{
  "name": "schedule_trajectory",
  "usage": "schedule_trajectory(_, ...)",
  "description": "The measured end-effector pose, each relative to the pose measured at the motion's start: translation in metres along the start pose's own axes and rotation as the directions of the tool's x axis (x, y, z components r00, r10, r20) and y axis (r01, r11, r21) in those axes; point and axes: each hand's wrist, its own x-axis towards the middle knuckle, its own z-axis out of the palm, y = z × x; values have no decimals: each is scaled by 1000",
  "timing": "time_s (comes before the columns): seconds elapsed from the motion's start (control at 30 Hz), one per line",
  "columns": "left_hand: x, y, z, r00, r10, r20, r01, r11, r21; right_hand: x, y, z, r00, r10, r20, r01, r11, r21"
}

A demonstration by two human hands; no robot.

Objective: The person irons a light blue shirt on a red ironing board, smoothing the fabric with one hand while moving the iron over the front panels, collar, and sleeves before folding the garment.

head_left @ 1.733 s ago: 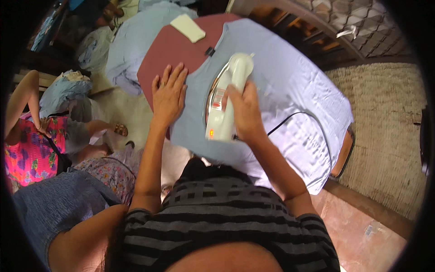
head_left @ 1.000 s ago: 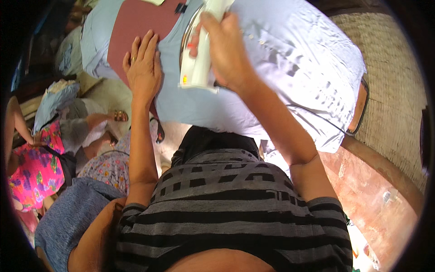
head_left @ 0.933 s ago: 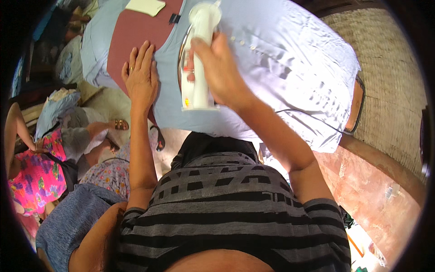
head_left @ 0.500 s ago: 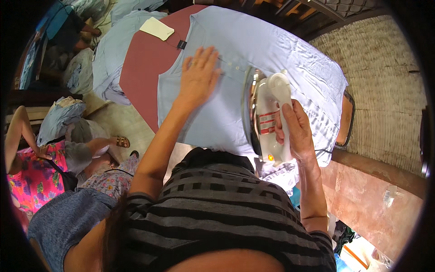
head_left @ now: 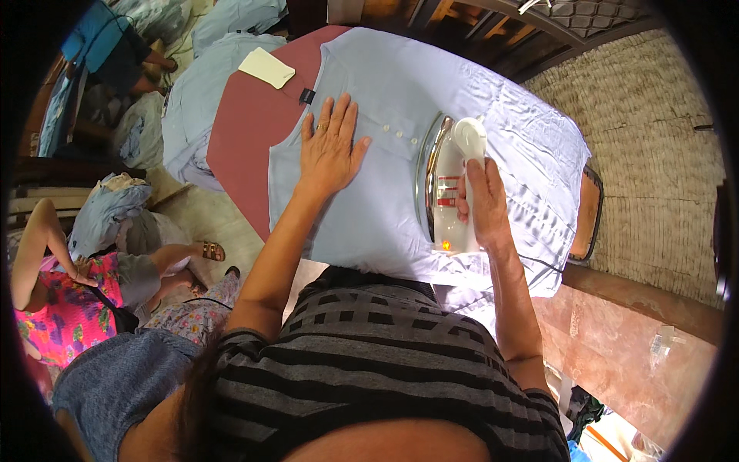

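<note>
A light blue garment (head_left: 369,192) with a row of small buttons is spread over the ironing board (head_left: 246,138), whose dark red cover shows at the left. My left hand (head_left: 331,146) lies flat on it near the neckline, fingers stretched and holding nothing. My right hand (head_left: 485,204) grips the handle of a white iron (head_left: 450,200) with a shiny metal edge and a lit orange light. The iron stands beside the button row, its sole against or close to the cloth. A cream tag (head_left: 266,68) hangs by a string from the neckline label.
Piled light blue garments (head_left: 200,108) lie left of the board. At lower left sits a person in a bright pink flowered top (head_left: 85,308), beside another in flowered trousers. A woven mat surface (head_left: 616,146) is at the right, above a reddish-brown panel (head_left: 623,339).
The iron has shifted slightly left in my right hand and sits flatter toward the cloth. My left hand has slid a little down and left, its thumb now spread out.
</note>
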Motion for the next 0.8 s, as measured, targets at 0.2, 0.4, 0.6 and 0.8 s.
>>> schedule_trajectory(0.2, 1, -1, -1, 1000, -23, 16, 23, 1000, 2, 0, -2, 4, 998, 36, 51, -41, 995, 91)
schedule_trajectory(0.4, 0, -3, 1, 998, -52, -24, 52, 999, 9, -2, -3, 2, 995, 50, 86, -56, 996, 75)
schedule_trajectory(0.6, -8, -9, -5, 993, -103, -50, 109, 985, 135, -3, 4, -6, 996, 18, 86, -23, 998, 53)
schedule_trajectory(0.8, -12, -26, -11, 983, -134, -127, 129, 990, -50, -20, 5, -17, 986, 65, 151, -63, 998, -23)
